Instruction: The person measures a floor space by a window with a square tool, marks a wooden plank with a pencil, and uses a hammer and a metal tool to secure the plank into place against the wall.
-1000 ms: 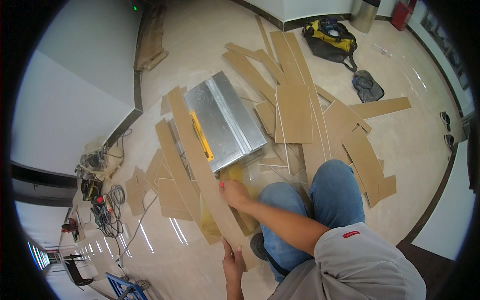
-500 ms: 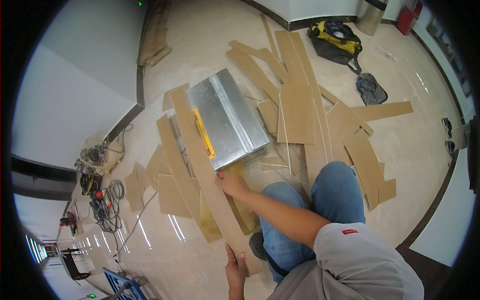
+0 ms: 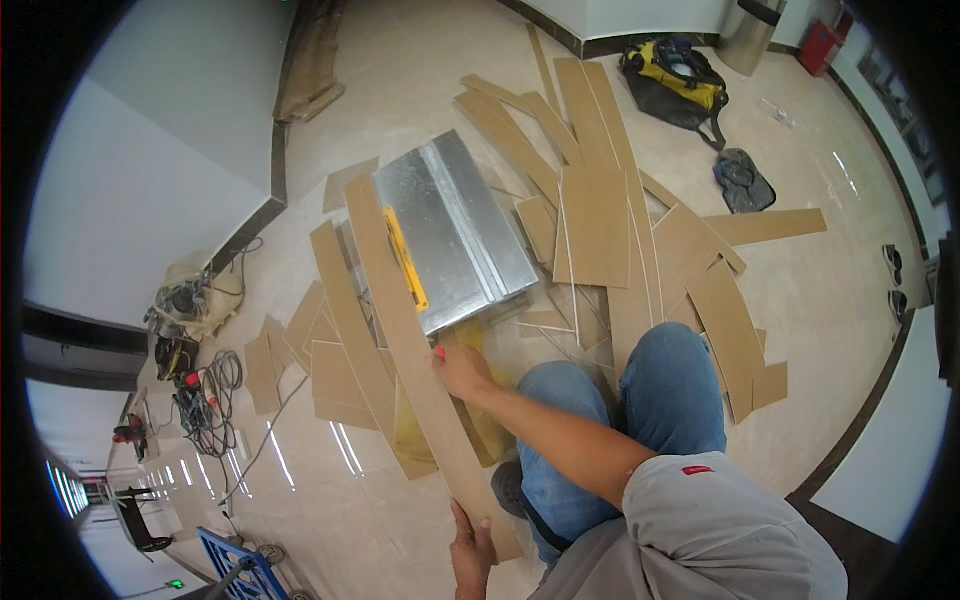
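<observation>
A long tan board (image 3: 410, 345) runs slantwise along the left edge of a metal box-like table (image 3: 465, 225). A yellow strip (image 3: 405, 260) is fixed on that table's left side. My left hand (image 3: 472, 548) grips the board's near end, thumb on top and fingers at its left edge. At the table's near corner, my right hand (image 3: 465, 373) is closed beside the board's right edge. Something small and red (image 3: 440, 353) shows at its fingertips; its kind is hidden. Yellowish translucent material (image 3: 483, 435) lies under and beside the board.
Cut boards (image 3: 597, 225) lie piled right of the metal table, others (image 3: 345, 375) to its left. Coiled cables (image 3: 210, 405) are on the floor at left. A black-and-yellow bag (image 3: 675, 85) and grey pouch (image 3: 743, 180) lie at far right. A blue frame (image 3: 240, 565) stands lower left.
The view has shifted slightly. My left hand and the board's near end sit a little lower in the picture. My right hand stays by the table's corner.
</observation>
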A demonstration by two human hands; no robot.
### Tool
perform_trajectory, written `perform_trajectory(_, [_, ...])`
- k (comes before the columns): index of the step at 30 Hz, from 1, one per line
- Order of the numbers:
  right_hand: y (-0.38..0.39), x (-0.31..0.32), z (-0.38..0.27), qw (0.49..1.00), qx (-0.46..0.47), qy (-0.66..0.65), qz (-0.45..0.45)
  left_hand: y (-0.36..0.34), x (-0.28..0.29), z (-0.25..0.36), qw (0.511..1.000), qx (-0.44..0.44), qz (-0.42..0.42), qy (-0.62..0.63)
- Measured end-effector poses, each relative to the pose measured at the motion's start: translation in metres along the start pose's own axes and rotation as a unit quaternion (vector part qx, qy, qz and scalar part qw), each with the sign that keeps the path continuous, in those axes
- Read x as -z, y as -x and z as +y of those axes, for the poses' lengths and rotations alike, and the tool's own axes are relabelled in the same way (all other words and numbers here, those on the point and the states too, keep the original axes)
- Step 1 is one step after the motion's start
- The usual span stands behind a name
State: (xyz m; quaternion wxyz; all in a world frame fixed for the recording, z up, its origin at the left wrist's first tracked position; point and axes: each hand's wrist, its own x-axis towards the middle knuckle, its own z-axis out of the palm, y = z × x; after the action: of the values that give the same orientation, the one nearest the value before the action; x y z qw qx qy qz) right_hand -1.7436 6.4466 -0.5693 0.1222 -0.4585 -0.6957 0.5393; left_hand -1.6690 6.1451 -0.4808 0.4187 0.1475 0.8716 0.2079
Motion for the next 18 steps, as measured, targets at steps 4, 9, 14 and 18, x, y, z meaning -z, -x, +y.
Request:
perform_trajectory(4, [0.012,-0.004,0.004,0.999,0.037,-0.006,-0.002,0.011,-0.011,-0.021,0.997,-0.045,0.058,-0.004])
perform_trajectory(9, [0.034,0.014,-0.003,1.0,0.019,-0.005,-0.021,0.024,-0.009,-0.007,0.997,-0.041,0.049,-0.032])
perform_trajectory(14, [0.043,0.01,0.004,0.998,-0.015,0.023,-0.058,0.025,-0.023,-0.054,0.988,-0.124,0.07,-0.057])
perform_trajectory(18, [0.046,0.009,0.005,0.998,-0.006,0.013,-0.069,0.027,-0.019,-0.064,0.995,-0.075,0.045,-0.043])
